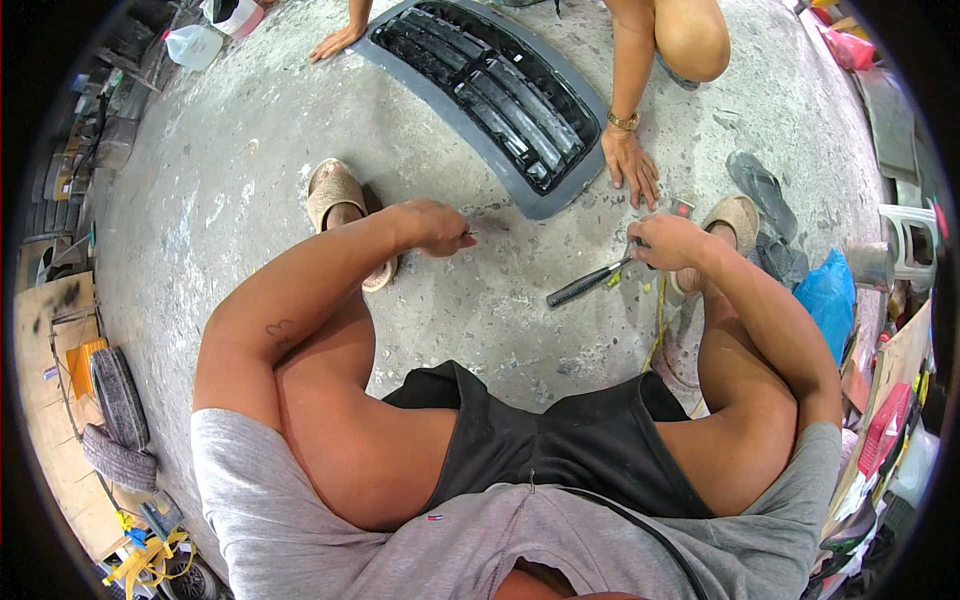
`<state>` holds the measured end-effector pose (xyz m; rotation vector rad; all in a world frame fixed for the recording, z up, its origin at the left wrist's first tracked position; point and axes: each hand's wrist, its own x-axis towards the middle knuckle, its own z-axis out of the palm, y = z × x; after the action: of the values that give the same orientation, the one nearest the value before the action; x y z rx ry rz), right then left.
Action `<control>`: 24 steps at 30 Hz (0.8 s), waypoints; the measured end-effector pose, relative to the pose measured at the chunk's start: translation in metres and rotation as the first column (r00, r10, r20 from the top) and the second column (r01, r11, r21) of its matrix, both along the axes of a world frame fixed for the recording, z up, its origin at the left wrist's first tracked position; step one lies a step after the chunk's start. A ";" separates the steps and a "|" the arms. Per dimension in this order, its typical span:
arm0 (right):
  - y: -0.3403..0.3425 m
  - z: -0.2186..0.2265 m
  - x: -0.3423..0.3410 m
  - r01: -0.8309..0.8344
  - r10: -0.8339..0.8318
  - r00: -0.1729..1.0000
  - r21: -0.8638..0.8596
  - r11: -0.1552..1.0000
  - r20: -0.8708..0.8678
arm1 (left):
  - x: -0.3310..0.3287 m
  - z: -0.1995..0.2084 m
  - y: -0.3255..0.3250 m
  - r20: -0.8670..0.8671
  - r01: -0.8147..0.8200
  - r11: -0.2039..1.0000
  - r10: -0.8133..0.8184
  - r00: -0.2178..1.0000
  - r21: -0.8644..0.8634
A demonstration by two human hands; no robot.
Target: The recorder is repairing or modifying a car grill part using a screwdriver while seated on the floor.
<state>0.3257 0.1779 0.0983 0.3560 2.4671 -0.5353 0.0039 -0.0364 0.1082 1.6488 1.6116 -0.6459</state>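
Note:
On the concrete floor ahead lies a grey-framed vehicle grille panel (420, 75) with black slats. My left hand (435, 228) is closed in a pinch to the left of the panel's near end; whatever its fingers hold is too small to make out. Fingers of my right hand (668, 240) are wrapped around the far end of a tool with a black grip (585, 287). That grip points down and left, with a thin metal neck running into my hand, which hides the tool's working end. Neither hand touches the panel.
Another person's hands, one by the panel's far left (338, 42) and one by its right side (630, 168), rest on the floor. A dark slipper (762, 190) and a blue plastic bag (828, 300) lie right. Tyres (120, 400) stand left; a jug (193, 46) sits back left.

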 end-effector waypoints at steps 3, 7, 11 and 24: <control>0.000 0.000 0.000 -0.005 0.005 1.000 0.003 1.000 -0.003 | 0.001 0.001 0.000 0.001 -0.006 1.000 0.006 1.000 -0.001; 0.000 0.002 -0.001 -0.002 0.002 1.000 0.002 1.000 0.004 | 0.000 0.002 0.000 0.001 0.002 1.000 -0.002 1.000 -0.008; 0.000 0.003 -0.003 0.000 0.000 1.000 0.006 1.000 0.013 | -0.001 -0.001 0.000 0.007 0.005 1.000 -0.005 1.000 0.008; 0.000 0.001 0.002 -0.003 0.002 1.000 0.035 0.999 0.027 | -0.003 -0.004 -0.003 0.017 0.040 0.999 -0.040 0.999 0.022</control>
<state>0.3273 0.1778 0.0989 0.3719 2.4536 -0.4833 0.0006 -0.0391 0.1039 1.7015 1.5817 -0.6351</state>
